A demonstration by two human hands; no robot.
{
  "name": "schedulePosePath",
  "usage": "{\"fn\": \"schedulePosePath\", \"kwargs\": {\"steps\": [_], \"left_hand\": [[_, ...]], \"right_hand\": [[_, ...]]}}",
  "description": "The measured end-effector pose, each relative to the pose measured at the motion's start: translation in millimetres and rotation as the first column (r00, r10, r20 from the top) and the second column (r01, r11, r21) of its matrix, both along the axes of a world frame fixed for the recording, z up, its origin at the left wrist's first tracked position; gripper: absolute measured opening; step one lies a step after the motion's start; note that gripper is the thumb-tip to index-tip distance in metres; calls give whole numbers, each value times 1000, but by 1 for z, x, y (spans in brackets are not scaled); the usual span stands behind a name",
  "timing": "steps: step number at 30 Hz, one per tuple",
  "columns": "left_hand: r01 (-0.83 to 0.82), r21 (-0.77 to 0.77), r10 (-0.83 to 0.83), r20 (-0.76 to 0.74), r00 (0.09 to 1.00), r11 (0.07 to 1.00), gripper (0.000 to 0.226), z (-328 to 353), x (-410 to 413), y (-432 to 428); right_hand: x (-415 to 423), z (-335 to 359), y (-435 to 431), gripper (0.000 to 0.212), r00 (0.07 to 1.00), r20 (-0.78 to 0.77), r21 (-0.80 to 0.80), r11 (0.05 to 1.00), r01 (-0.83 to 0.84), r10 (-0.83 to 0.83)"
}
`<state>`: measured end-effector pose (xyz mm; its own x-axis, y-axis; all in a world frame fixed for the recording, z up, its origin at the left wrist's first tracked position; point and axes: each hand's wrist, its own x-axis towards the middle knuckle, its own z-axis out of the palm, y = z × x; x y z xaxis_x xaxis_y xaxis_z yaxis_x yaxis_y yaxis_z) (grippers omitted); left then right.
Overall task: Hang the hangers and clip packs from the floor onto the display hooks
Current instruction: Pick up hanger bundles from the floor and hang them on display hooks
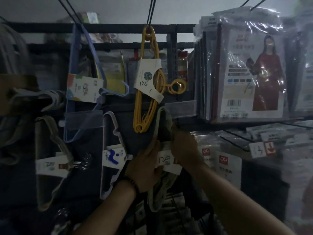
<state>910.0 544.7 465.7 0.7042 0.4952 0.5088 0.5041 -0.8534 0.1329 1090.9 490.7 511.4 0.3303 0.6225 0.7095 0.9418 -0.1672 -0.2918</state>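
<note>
I record the pale grey-green plastic hanger bundle with white card sleeve (157,194) standing near-vertical beneath the hung yellow plastic hangers (149,92), fingers of left hand (145,167) curled at mid-length, right hand (184,150) gripping nearer its top.

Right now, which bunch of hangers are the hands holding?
The pale green bunch, just under the yellow bunch. The left hand and right hand grip it; the others hang untouched.

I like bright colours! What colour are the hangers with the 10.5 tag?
The hangers are yellow, seen in the head view.
</note>
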Motion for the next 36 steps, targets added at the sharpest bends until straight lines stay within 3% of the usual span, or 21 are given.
{"fn": "schedulePosePath", "kwargs": {"steps": [4, 7, 11, 14, 17, 19, 22, 24, 27, 29, 32, 36], "left_hand": [[-66, -75, 61, -65, 996, 995, 90, -2, 10, 2], [-102, -105, 95, -62, 993, 989, 89, 1, 13, -7], [-152, -175, 150, -25, 988, 973, 65, 3, -6, -26], [-219, -251, 232, 21, 973, 943, 41, -11, -45, -48], [-338, -352, 383, 65, 921, 873, 40, -35, -103, -78], [-368, -429, 436, 69, 897, 825, 32, -53, -145, -106], [-362, -602, 510, 89, 856, 712, 13, -88, -214, -161], [-397, -656, 564, 52, 824, 642, 14, -120, -264, -198], [-474, -735, 636, -76, 768, 485, 16, -181, -341, -257], [-514, -773, 686, -143, 713, 372, 20, -214, -389, -305], [-481, -841, 793, -111, 599, 246, 23, -255, -461, -374], [-459, -885, 826, -202, 526, 76, 26, -283, -547, -456]], "right_hand": [[14, -3, 13, 48, 999, -29, -53, 998, -36, 35], [28, -9, 16, 37, 996, -9, -16, 995, -94, 94], [33, -19, 14, 49, 981, -90, 56, 984, -169, 174], [14, -33, -15, 46, 991, 15, 190, 973, -134, 134], [-28, -47, -49, 19, 941, -64, 228, 923, -311, 333], [-67, -65, -60, 16, 868, -109, 111, 873, -474, 485], [-139, -108, -77, 18, 725, -181, -91, 723, -685, 664], [-192, -142, -93, 12, 631, -212, -233, 588, -775, 747], [-279, -192, -127, 12, 507, -389, -418, 342, -841, 769], [-336, -229, -152, 15, 432, -471, -451, 211, -867, 769], [-420, -279, -187, 15, 388, -587, -565, -17, -825, 710], [-518, -334, -230, 16, 313, -698, -543, -191, -818, 644]]}}
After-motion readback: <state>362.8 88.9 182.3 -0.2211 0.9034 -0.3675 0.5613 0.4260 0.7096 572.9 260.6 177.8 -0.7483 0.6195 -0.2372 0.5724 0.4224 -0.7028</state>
